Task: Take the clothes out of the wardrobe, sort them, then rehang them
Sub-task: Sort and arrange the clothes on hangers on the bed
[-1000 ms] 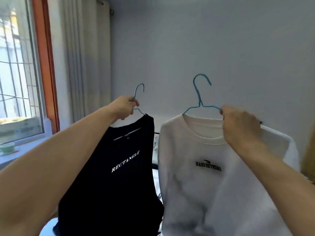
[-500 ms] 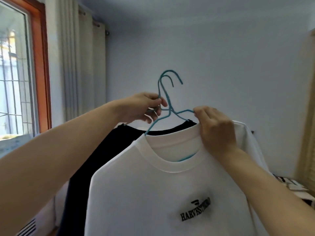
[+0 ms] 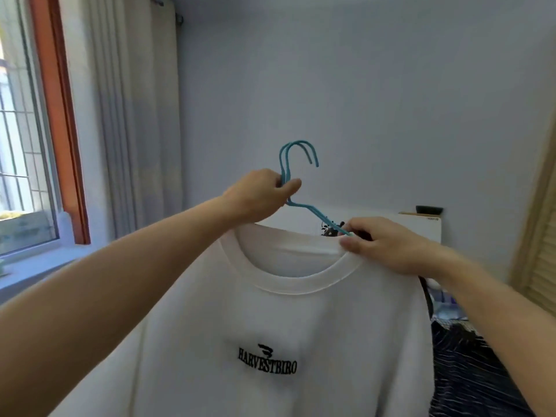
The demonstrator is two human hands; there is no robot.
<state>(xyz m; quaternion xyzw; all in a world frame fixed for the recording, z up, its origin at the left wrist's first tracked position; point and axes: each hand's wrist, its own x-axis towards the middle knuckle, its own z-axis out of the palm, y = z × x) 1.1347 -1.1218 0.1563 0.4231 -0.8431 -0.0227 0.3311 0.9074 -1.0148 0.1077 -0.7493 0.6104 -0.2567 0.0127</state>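
Note:
A white T-shirt (image 3: 270, 320) with black lettering on the chest fills the lower middle, hanging on a blue wire hanger. Two blue hanger hooks (image 3: 296, 155) stand together above it. My left hand (image 3: 258, 195) is closed around both hanger necks just below the hooks. My right hand (image 3: 388, 245) pinches the shirt's collar and the hanger's right shoulder wire. The black top from before is hidden behind the white shirt; only a dark strip shows by my right wrist.
A window (image 3: 21, 130) with an orange frame and pale curtains (image 3: 132, 109) is at the left. A plain wall is ahead. A slatted wooden door (image 3: 538, 242) stands at the right edge, with striped dark fabric (image 3: 469, 371) below it.
A second ago each hand held one hanger apart, black top left, white shirt right. The hangers came together, white shirt in front; my left hand now grips both necks and the view turned right.

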